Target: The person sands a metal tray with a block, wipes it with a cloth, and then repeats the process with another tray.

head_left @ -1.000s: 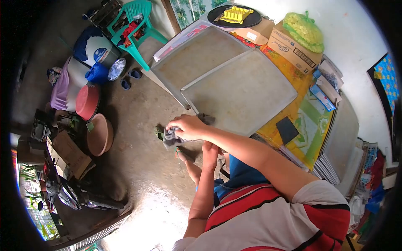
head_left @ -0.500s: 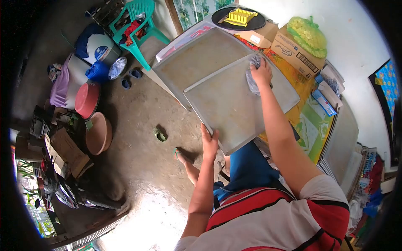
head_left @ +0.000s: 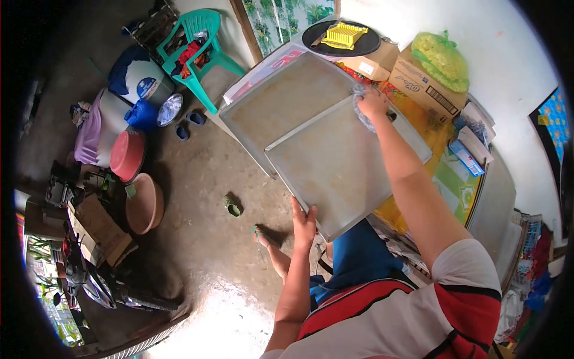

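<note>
Now we press grey rag (head_left: 360, 106) under right hand (head_left: 373, 103) at far corner of upper metal tray (head_left: 335, 167); left hand (head_left: 305, 222), fingers flat, braces near edge. Best we wipe in overlapping strokes, tray pinned steady.

A second ago our right hand (head_left: 372, 103) held the grey cloth (head_left: 360, 110) at the near corner of the front tray (head_left: 335, 170). Now it presses the cloth at the far edge of this tray, slightly more left than half a second ago.
</note>
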Available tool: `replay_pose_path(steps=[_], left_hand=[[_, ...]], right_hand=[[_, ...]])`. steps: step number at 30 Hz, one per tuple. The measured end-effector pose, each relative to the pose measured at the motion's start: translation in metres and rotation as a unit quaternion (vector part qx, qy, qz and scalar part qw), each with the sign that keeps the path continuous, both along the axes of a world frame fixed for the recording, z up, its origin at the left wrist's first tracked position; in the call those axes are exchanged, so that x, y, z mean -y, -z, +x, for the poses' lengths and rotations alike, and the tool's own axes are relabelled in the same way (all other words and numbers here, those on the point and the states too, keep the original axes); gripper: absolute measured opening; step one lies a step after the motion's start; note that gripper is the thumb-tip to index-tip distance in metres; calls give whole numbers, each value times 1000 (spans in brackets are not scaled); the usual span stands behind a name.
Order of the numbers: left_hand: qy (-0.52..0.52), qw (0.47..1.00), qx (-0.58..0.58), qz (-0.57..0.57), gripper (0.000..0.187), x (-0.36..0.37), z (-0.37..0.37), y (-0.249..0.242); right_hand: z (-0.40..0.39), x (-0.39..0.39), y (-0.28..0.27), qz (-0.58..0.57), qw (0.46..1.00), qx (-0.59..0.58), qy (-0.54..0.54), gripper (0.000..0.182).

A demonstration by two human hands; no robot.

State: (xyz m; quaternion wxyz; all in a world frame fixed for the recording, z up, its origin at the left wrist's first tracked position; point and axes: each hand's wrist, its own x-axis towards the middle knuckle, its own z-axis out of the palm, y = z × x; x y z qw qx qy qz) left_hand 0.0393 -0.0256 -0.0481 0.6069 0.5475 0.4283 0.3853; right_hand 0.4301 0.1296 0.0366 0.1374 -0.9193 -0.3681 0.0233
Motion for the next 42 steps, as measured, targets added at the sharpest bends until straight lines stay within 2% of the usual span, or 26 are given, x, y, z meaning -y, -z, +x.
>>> replay_pose_path(steps=[2,4,6,8,10,11,12,13,14,16,18,19,20,22,24,25,29,31,35,40,42], left_hand=[[-9,999,9,31,77,0,3,3],[-7,1000,-6,1,77,1,4,-15],[12,994,-54,-90,78,5,2,-53],[-8,997,-33,-76,71,7,4,-44],[-21,997,-6,-68,58,7,7,-34],[-24,997,8,-68,49,8,8,-28],[-27,997,22,-68,41,9,8,-27],[-29,998,11,-55,23,14,4,-32],[-22,972,-140,187,23,6,-1,28],[9,986,-161,39,26,14,-3,-13],[-82,995,1,62,32,19,4,4],[7,990,20,-143,40,18,-4,-26],[-66,990,48,-117,49,15,-4,9],[-146,988,28,-43,53,17,11,-2],[-155,988,5,-16,54,8,17,-9],[-162,987,-5,5,53,3,20,-12],[-159,987,-11,34,39,-6,32,-17],[-178,982,20,51,32,-8,37,-14],[-177,983,-48,31,34,-4,34,-24],[-196,979,-41,29,39,-4,35,-25],[-192,980,-38,24,39,-3,35,-28]], right_hand=[[-42,-1,2,2,998,9,-63,56],[-101,4,12,78,985,57,-145,51],[-169,19,7,120,965,65,-223,49],[-229,31,3,158,939,-1,-305,47],[-281,43,-1,195,888,-89,-406,42],[-300,54,-18,161,838,-246,-460,39],[-317,65,-34,123,761,-397,-499,36],[-341,73,-28,173,748,-359,-531,34],[-355,78,-23,223,731,-320,-560,33],[-352,89,-49,260,749,-311,-523,33],[-336,96,-71,314,769,-286,-478,32],[-320,96,-78,318,793,-258,-451,32],[-303,95,-85,321,816,-229,-423,33],[-268,93,-92,318,850,-206,-367,36],[-244,87,-82,304,892,-121,-311,38],[-236,82,-69,262,906,-156,-293,45],[-253,72,-4,132,904,-51,-403,46],[-256,61,2,125,906,-16,-404,41],[-230,43,5,119,918,24,-379,36],[-136,31,3,118,961,73,-240,29],[-94,30,3,75,974,94,-190,30]])
